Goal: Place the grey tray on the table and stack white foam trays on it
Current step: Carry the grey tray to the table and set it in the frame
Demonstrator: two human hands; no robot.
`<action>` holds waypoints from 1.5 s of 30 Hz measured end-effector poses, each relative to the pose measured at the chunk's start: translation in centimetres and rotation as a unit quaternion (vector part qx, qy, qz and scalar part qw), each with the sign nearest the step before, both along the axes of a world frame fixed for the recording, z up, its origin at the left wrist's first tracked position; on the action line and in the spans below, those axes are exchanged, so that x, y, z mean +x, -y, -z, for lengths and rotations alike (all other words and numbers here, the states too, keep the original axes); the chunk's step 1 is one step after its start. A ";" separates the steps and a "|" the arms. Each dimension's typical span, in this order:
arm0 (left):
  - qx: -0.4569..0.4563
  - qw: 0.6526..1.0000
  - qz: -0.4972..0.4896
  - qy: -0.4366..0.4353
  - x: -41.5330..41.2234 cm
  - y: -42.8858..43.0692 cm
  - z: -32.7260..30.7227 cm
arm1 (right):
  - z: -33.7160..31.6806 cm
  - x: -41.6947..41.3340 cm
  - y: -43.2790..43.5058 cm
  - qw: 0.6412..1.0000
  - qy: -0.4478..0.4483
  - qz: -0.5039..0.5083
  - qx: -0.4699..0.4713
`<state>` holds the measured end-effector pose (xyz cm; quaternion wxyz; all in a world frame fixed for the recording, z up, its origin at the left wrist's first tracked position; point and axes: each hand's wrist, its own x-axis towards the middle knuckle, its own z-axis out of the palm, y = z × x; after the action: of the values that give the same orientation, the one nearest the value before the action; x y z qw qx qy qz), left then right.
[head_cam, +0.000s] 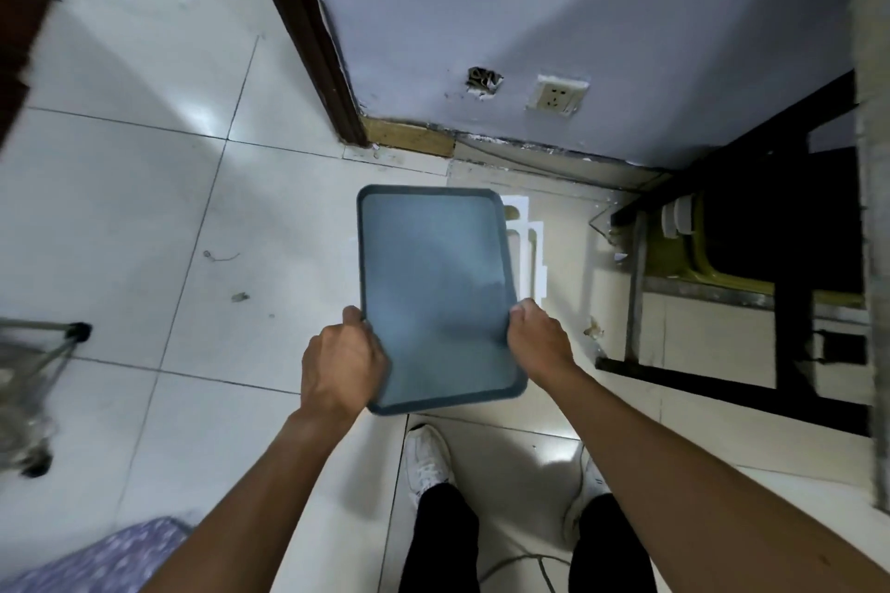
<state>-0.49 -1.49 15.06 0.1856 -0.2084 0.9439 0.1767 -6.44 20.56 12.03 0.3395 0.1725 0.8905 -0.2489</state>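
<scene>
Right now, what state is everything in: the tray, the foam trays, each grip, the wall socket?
Grey tray: empty, held in the air above the floor.
Left grip: hand curled round the tray's left edge.
Right grip: hand curled round the tray's right edge.
Foam trays: on the floor, partly hidden behind the tray.
Wall socket: nothing plugged in.

I saw glossy white floor tiles (144,217), a grey-blue far wall (602,14) with a socket (558,95), and a dark door frame (308,39) left.

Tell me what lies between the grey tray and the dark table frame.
White foam trays, partly hidden behind the grey tray, then bare floor; head view.
</scene>
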 end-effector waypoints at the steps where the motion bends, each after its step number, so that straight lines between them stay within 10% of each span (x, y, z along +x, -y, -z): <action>1: 0.003 1.000 -0.005 -0.013 0.1 0.2 -1.7 | -1.8 -0.1 0.1 1.000 -0.009 0.003 -0.002; 23: 0.147 0.944 -0.181 -0.234 -0.8 -9.4 -34.6 | -37.8 -3.9 -6.9 0.965 -0.250 -0.015 -0.076; 45: 0.215 0.974 0.030 -0.072 1.6 -35.3 -37.3 | -39.4 5.6 -37.1 0.963 -0.249 0.097 0.019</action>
<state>1.16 33.85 52.35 0.1626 -0.1216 0.9007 0.3840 -0.88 57.71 51.39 0.0775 0.1973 0.9304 -0.2990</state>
